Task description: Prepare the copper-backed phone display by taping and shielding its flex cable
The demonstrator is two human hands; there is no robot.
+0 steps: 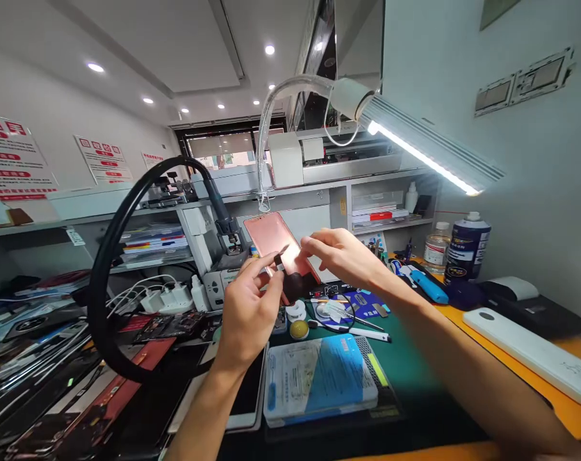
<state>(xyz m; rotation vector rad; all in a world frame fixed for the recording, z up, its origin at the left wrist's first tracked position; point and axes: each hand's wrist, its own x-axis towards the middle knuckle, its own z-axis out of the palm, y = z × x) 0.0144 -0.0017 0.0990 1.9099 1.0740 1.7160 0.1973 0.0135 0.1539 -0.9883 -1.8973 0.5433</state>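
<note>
A pink-tinted phone panel (268, 234) stands tilted in front of me, bright with lamplight and dark toward its lower end. My left hand (252, 304) is at its lower left, thumb and forefinger closed on a small black piece with a pale patch (279, 262). Whether the hidden fingers of that hand also support the panel, I cannot tell. From the right, my right hand (338, 254) reaches over the panel's right edge with its fingertips drawn together. Anything between those fingertips is too small or hidden to make out.
A gooseneck lamp (425, 137) hangs overhead. To the left curves a thick black flexible arm (98, 275). A blue-and-white plastic case (321, 378) lies on the green mat (415, 371), near a solder spool (298, 330). A spray can (467, 250) and a white power bank (530, 352) are right.
</note>
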